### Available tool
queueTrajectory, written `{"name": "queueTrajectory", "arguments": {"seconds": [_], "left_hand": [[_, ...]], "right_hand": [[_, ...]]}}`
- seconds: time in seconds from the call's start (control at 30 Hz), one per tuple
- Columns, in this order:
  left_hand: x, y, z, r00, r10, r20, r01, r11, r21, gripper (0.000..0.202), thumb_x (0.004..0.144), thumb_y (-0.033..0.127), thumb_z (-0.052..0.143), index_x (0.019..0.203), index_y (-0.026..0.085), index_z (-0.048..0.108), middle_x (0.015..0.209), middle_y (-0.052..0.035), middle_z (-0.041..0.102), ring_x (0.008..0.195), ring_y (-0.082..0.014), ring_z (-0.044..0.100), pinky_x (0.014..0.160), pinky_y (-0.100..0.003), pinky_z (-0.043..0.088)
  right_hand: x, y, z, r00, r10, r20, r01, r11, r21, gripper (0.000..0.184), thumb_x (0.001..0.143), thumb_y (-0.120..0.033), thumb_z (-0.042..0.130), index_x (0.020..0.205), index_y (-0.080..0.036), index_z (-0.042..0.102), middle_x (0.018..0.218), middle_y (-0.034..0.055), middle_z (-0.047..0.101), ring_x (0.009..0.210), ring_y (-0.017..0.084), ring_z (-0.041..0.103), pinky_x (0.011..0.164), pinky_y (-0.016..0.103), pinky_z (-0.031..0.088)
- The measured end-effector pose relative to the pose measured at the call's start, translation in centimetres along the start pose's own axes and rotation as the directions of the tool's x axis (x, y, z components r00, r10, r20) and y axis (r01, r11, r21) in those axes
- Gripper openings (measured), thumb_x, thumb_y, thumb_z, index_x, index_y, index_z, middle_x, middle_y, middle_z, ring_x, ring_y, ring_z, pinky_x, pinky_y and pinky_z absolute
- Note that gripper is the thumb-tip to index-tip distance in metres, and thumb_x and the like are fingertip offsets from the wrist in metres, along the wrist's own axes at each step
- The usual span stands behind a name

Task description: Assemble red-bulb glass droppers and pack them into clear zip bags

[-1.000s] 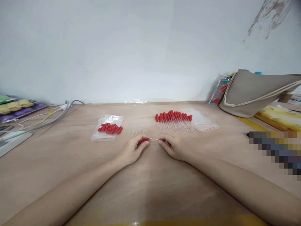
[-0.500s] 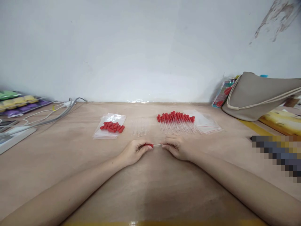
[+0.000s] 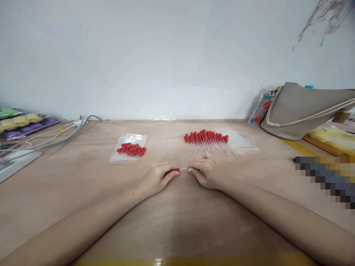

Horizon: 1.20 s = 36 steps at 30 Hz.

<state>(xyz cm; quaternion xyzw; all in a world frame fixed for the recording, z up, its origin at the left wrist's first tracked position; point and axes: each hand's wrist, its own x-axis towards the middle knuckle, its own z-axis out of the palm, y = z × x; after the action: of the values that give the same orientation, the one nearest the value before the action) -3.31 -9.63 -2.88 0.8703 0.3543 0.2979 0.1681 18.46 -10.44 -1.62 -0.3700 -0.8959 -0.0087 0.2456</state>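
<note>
Low over the table, my left hand (image 3: pixel 158 178) pinches a red rubber bulb (image 3: pixel 176 170), mostly covered by the fingers. My right hand (image 3: pixel 207 174) grips the far end of a clear dropper tube (image 3: pixel 183 169), which meets the bulb between the hands. How deep the tube sits in the bulb is hidden. Beyond the left hand, several loose red bulbs (image 3: pixel 131 149) lie on clear plastic bags (image 3: pixel 122 159). Bare clear tubes (image 3: pixel 164 149) lie in a row at the middle. Past my right hand, several red-capped droppers (image 3: pixel 206 138) lie side by side.
Flat zip bags (image 3: pixel 246 146) lie right of the droppers. A grey-beige bag (image 3: pixel 302 111) and a yellow packet (image 3: pixel 332 142) stand at the right. Cables (image 3: pixel 69 131), a white power strip (image 3: pixel 20 164) and colourful packs (image 3: pixel 24 122) fill the left edge. A wall rises behind.
My right hand has shifted slightly left toward the bulb, and its outer fingers have lifted a little. The left hand keeps its pinch. The view has shifted slightly.
</note>
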Motion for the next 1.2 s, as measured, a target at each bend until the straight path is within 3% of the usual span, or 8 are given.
{"name": "queueTrajectory", "arguments": {"seconds": [0.23, 0.5, 0.7, 0.8, 0.93, 1.0, 1.1, 1.2], "left_hand": [[-0.1, 0.0, 0.0, 0.999, 0.048, 0.018, -0.049, 0.999, 0.015, 0.022, 0.086, 0.030, 0.047, 0.091, 0.016, 0.062, 0.077, -0.0047, 0.063, 0.068, -0.0140, 0.057, 0.064, -0.025, 0.045], [-0.1, -0.2, -0.1, 0.997, 0.078, 0.019, -0.079, 0.995, 0.067, 0.021, 0.087, 0.029, 0.045, 0.092, 0.015, 0.061, 0.075, -0.0045, 0.062, 0.068, -0.0142, 0.057, 0.063, -0.025, 0.045], [0.6, -0.4, -1.0, 0.981, 0.192, 0.024, -0.193, 0.975, 0.106, 0.017, 0.088, 0.022, 0.043, 0.095, 0.018, 0.058, 0.084, -0.0039, 0.062, 0.076, -0.0141, 0.057, 0.068, -0.024, 0.044], [0.5, -0.7, -1.6, 0.980, 0.178, -0.083, -0.165, 0.975, 0.146, 0.020, 0.086, 0.022, 0.047, 0.105, 0.018, 0.053, 0.089, -0.0044, 0.060, 0.076, -0.0135, 0.056, 0.070, -0.025, 0.045], [0.0, -1.3, -1.6, 0.973, 0.054, -0.223, -0.016, 0.985, 0.169, 0.028, 0.082, 0.026, 0.053, 0.108, 0.018, 0.050, 0.083, -0.0029, 0.056, 0.065, -0.0114, 0.052, 0.060, -0.023, 0.044], [-0.1, -1.3, -1.4, 0.991, 0.050, -0.121, -0.031, 0.988, 0.149, 0.015, 0.084, 0.025, 0.049, 0.095, 0.018, 0.056, 0.079, -0.0021, 0.055, 0.064, -0.0109, 0.051, 0.059, -0.022, 0.043], [0.0, -1.1, -1.2, 0.996, 0.069, 0.048, -0.075, 0.989, 0.131, 0.018, 0.087, 0.024, 0.044, 0.079, 0.017, 0.057, 0.073, -0.0017, 0.055, 0.066, -0.0116, 0.051, 0.061, -0.023, 0.041], [-0.1, -0.9, -1.2, 0.993, 0.055, 0.105, -0.069, 0.988, 0.139, 0.019, 0.087, 0.026, 0.044, 0.074, 0.017, 0.054, 0.065, 0.0006, 0.052, 0.060, -0.0108, 0.048, 0.057, -0.022, 0.038]], "right_hand": [[0.5, -0.3, 0.8, 0.998, 0.020, 0.062, -0.024, 0.997, 0.071, 0.024, 0.086, -0.021, 0.042, 0.067, -0.016, 0.056, 0.063, -0.0004, 0.061, 0.054, 0.009, 0.044, 0.069, 0.028, 0.024], [0.9, -0.8, 1.6, 0.991, 0.088, 0.101, -0.099, 0.989, 0.109, 0.028, 0.087, -0.022, 0.039, 0.063, -0.016, 0.053, 0.060, -0.0015, 0.060, 0.053, 0.009, 0.043, 0.070, 0.028, 0.027], [1.4, -1.7, -0.2, 0.989, 0.087, 0.117, -0.095, 0.993, 0.067, 0.026, 0.086, -0.022, 0.040, 0.068, -0.016, 0.058, 0.064, 0.0014, 0.062, 0.057, 0.011, 0.049, 0.066, 0.027, 0.032], [1.5, -1.8, -1.7, 0.977, 0.117, 0.180, -0.135, 0.987, 0.086, 0.022, 0.080, -0.017, 0.045, 0.065, -0.017, 0.061, 0.063, 0.0010, 0.063, 0.053, 0.010, 0.049, 0.056, 0.024, 0.030], [1.9, 0.3, -2.4, 0.903, 0.362, 0.231, -0.407, 0.892, 0.196, 0.021, 0.077, -0.021, 0.048, 0.060, -0.017, 0.060, 0.057, -0.0001, 0.061, 0.050, 0.010, 0.050, 0.049, 0.022, 0.029], [2.6, 2.0, -2.2, 0.825, 0.526, 0.207, -0.564, 0.785, 0.256, 0.025, 0.078, -0.030, 0.047, 0.061, -0.017, 0.060, 0.056, 0.0000, 0.061, 0.051, 0.011, 0.052, 0.051, 0.022, 0.032], [4.4, 3.9, -1.3, 0.713, 0.699, 0.048, -0.694, 0.695, 0.189, 0.030, 0.077, -0.039, 0.047, 0.059, -0.018, 0.058, 0.058, 0.0010, 0.061, 0.057, 0.014, 0.055, 0.057, 0.024, 0.035], [6.4, 4.7, -0.1, 0.690, 0.719, -0.086, -0.721, 0.693, 0.006, 0.032, 0.077, -0.038, 0.044, 0.055, -0.019, 0.056, 0.063, 0.0026, 0.063, 0.065, 0.017, 0.056, 0.068, 0.030, 0.034]]}}
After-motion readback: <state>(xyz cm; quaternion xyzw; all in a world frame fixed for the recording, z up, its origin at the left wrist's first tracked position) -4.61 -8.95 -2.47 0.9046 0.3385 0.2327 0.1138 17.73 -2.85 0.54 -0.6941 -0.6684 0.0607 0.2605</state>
